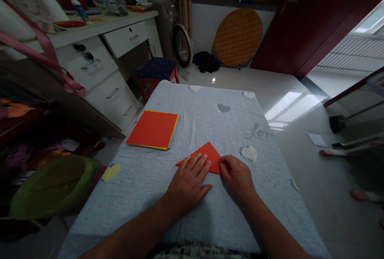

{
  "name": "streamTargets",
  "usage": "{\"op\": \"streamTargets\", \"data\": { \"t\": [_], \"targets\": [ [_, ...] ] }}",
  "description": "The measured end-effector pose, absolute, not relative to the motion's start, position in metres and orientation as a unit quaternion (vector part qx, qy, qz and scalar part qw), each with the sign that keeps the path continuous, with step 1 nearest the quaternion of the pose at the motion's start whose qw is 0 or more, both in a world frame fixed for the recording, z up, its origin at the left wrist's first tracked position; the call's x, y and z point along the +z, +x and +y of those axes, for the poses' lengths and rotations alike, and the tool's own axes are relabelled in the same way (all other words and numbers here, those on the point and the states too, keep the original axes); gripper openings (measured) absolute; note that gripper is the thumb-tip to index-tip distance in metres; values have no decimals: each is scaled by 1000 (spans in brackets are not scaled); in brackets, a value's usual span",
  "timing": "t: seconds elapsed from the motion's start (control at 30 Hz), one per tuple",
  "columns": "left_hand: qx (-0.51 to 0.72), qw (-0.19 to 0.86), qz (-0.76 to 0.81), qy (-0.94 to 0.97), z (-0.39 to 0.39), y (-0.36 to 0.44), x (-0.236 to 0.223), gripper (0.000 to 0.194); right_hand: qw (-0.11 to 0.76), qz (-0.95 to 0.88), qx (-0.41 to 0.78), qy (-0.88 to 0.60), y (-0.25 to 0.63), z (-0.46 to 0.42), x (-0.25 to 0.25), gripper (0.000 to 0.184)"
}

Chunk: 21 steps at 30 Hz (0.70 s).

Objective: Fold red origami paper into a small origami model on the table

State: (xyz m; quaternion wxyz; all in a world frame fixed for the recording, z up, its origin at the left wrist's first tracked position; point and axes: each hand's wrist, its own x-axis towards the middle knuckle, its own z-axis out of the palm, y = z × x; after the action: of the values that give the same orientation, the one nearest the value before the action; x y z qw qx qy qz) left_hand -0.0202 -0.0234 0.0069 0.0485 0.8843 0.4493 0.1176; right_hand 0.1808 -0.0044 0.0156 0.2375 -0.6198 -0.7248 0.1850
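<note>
A red sheet of paper point(212, 156), folded to a triangle-like shape, lies on the cloth-covered table point(198, 115) in front of me. My left hand point(189, 183) rests flat across its left part, fingers stretched out. With thumb and forefinger, my right hand point(237, 174) pinches the paper's right corner; the fingertips hide that corner. Farther off to the left is a neat stack of square coloured paper point(153, 129), red on top, with yellow and blue-green edges showing beneath.
A white desk point(99, 65) with drawers stands at the left, a stool point(157, 69) beside it. Near the table's left edge is a green-lined bin point(57, 187). Behind are a washing machine with its door open point(182, 46) and a round wooden board point(238, 37).
</note>
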Motion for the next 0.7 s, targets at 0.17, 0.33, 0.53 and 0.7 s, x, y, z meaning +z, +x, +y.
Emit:
{"op": "streamTargets", "data": {
  "t": [0.17,0.33,0.53,0.7],
  "targets": [
    [114,36,447,886,-24,-20,6,61,237,-720,190,-624,181,-5,16,18],
    [108,36,447,887,-22,-21,7,61,245,-716,200,-623,181,-5,17,18],
    [105,41,449,886,-22,-21,7,62,246,-716,195,-623,181,-5,16,18],
    [101,54,447,887,-21,-22,6,62,249,-716,198,-622,181,-5,16,18]
  ]
}}
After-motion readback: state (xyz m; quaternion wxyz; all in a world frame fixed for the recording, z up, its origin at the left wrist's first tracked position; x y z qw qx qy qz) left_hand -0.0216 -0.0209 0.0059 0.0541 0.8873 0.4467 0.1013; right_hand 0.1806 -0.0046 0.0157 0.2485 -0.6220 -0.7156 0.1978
